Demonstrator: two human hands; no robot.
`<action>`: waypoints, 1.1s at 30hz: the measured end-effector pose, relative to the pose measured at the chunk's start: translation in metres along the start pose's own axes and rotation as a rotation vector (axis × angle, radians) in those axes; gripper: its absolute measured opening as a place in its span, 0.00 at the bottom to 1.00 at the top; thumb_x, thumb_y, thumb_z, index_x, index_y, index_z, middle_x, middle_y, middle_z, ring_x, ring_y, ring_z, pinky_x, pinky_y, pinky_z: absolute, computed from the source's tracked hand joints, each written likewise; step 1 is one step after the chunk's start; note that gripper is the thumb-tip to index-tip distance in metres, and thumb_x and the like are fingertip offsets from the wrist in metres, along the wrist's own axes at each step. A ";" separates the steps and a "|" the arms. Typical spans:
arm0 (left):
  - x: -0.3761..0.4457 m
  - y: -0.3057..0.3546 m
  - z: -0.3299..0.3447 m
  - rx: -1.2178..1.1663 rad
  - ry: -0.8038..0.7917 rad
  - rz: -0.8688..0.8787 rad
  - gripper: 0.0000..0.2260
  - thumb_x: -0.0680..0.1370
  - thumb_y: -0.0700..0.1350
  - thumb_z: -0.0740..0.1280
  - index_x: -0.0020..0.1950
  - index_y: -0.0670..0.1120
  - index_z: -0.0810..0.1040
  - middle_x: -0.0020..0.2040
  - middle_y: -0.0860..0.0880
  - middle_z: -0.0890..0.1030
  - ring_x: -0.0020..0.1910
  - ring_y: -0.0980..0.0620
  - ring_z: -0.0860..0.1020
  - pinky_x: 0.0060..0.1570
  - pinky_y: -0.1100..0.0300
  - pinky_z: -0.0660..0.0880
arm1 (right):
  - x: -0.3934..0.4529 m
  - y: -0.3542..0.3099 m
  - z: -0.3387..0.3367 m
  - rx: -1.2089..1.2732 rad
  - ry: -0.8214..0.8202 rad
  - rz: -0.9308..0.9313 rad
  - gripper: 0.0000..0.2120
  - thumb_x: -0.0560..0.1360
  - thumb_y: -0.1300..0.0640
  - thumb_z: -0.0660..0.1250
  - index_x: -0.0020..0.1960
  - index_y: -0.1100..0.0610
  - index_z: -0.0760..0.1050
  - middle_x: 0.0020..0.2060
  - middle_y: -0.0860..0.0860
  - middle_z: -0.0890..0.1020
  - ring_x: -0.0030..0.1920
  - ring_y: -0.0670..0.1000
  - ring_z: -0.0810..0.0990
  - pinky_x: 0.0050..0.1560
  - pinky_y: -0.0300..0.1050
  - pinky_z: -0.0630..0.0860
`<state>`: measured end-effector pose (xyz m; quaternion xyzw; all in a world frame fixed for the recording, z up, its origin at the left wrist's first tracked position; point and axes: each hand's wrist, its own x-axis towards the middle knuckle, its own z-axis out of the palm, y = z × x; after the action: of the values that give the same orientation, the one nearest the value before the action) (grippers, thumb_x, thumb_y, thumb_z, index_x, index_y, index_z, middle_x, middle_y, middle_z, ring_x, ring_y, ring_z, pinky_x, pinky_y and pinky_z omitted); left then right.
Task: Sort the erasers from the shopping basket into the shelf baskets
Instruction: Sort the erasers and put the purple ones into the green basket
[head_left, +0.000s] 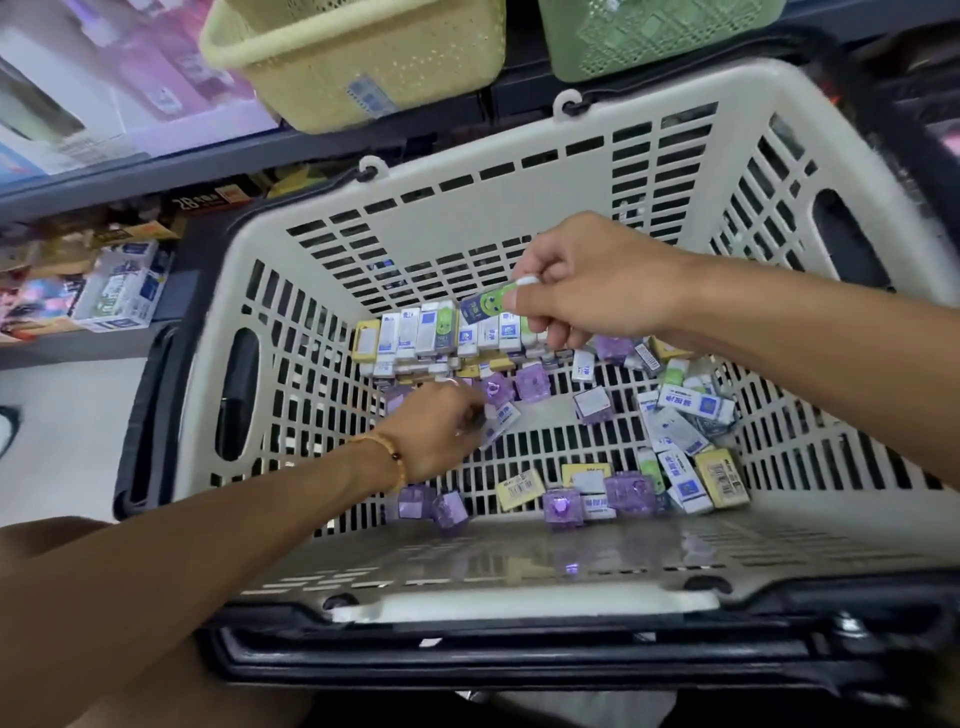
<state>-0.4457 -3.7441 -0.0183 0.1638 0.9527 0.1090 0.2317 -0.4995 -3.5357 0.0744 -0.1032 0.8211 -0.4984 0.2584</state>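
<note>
One shopping basket (519, 208) sits in the middle of the frame, and two shelf baskets sit at the top, one yellow (363, 57) and one green (649, 36). Two hands reach in, left (436, 431) and right (587, 280). The erasers (691, 410) are too many and too jumbled to count exactly; about ten are purple (532, 382).

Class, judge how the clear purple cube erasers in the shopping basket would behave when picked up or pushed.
The purple cube erasers look boxy and flat-faced, so they would probably slide or tumble, not roll. Their glossy clear casing may feel slippery. Being small, they are likely light.
</note>
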 end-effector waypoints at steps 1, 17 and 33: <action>0.005 0.005 0.006 0.054 0.010 0.022 0.06 0.79 0.48 0.66 0.49 0.46 0.77 0.45 0.48 0.81 0.42 0.50 0.78 0.47 0.55 0.77 | 0.000 0.000 0.000 0.003 0.002 0.001 0.05 0.79 0.56 0.67 0.49 0.57 0.77 0.39 0.55 0.84 0.30 0.45 0.82 0.32 0.38 0.79; 0.012 0.019 0.034 0.009 -0.312 0.183 0.21 0.74 0.48 0.73 0.65 0.46 0.76 0.58 0.46 0.80 0.55 0.47 0.77 0.47 0.64 0.67 | 0.005 0.001 -0.008 -0.003 0.031 -0.002 0.06 0.80 0.55 0.65 0.50 0.58 0.76 0.36 0.52 0.83 0.31 0.45 0.82 0.33 0.37 0.80; 0.031 0.043 0.010 -0.331 -0.359 0.082 0.11 0.80 0.45 0.64 0.61 0.47 0.69 0.49 0.43 0.78 0.42 0.48 0.77 0.43 0.56 0.76 | 0.009 0.005 -0.008 0.005 0.050 -0.002 0.05 0.79 0.54 0.65 0.49 0.56 0.75 0.35 0.51 0.83 0.30 0.45 0.82 0.30 0.36 0.77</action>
<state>-0.4551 -3.6915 -0.0275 0.1790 0.8580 0.2423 0.4161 -0.5112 -3.5305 0.0698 -0.0910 0.8260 -0.5031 0.2374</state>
